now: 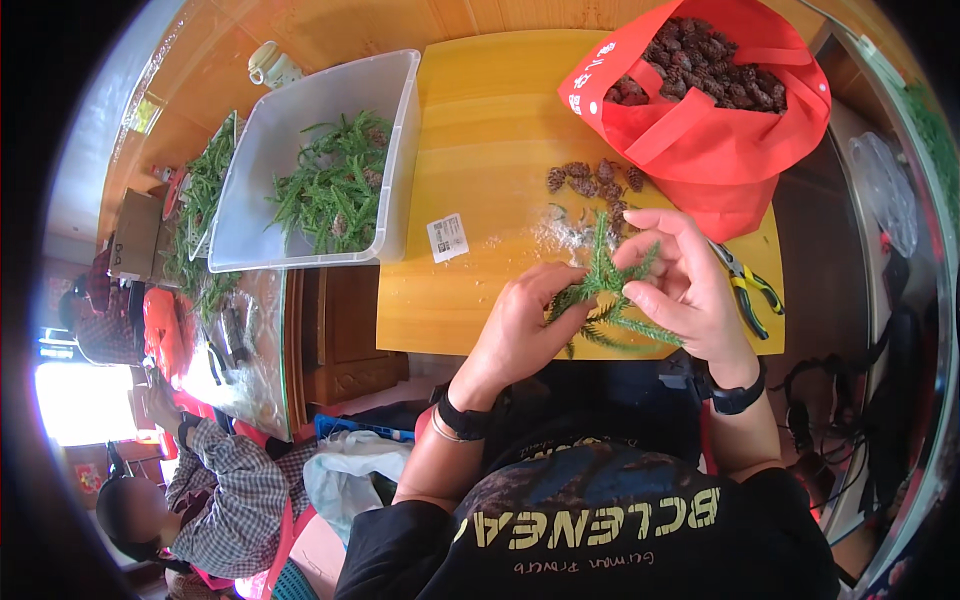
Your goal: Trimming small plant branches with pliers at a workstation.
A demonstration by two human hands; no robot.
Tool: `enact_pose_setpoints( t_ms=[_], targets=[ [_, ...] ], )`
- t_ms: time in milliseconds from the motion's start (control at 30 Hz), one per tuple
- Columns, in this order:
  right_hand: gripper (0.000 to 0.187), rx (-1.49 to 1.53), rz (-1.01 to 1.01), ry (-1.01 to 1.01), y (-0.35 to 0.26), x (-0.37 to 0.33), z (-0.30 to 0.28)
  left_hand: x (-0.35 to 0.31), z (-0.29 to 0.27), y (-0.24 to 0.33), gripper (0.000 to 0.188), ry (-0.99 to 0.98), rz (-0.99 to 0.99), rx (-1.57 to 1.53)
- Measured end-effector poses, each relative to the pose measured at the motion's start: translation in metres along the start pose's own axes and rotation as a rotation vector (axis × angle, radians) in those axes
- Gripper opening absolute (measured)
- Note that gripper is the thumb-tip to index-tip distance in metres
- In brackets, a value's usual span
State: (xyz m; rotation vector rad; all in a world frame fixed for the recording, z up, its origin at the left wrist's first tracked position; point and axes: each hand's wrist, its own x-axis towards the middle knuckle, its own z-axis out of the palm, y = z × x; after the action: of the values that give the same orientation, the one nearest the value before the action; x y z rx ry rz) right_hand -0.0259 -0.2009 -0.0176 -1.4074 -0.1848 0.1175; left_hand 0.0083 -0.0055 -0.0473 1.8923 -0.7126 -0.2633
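My left hand point(530, 318) is closed on a green artificial pine sprig point(602, 272), pinching it near its middle above the front of the yellow table. At the sprig's right side is my right hand point(690, 290), its fingers spread and curved, the thumb close to the needles. Whether those fingertips touch the sprig I cannot tell. Several brown pine cones point(606, 180) lie just beyond my hands, beside a patch of white crumbs point(560, 236). Yellow-and-black pliers point(745, 286) rest to the right of my right hand.
A red bag point(720, 165) full of pine cones point(700, 65) stands at the back right. On the left, a clear plastic bin point(290, 262) holds finished-looking green sprigs point(340, 185). A white label point(447, 238) lies on the yellow table point(480, 120). Another person point(235, 490) sits at the lower left.
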Motion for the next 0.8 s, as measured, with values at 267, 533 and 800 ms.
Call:
enact_pose_setpoints(
  t_ms=[267, 533, 800],
  targets=[
    [0.055, -0.136, 0.024, -0.059, -0.007, 0.001, -0.009, -0.005, 0.012, 0.006, 0.028, -0.081, -0.252, -0.990],
    [0.058, -0.191, 0.053, -0.147, -0.007, -0.001, -0.011, 0.001, 0.005, -0.015, 0.044, 0.049, 0.004, -0.148],
    [0.055, -0.517, -0.323, 0.038, -0.012, -0.005, -0.010, -0.001, 0.017, -0.010, 0.022, -0.046, -0.207, -0.911]
  ],
)
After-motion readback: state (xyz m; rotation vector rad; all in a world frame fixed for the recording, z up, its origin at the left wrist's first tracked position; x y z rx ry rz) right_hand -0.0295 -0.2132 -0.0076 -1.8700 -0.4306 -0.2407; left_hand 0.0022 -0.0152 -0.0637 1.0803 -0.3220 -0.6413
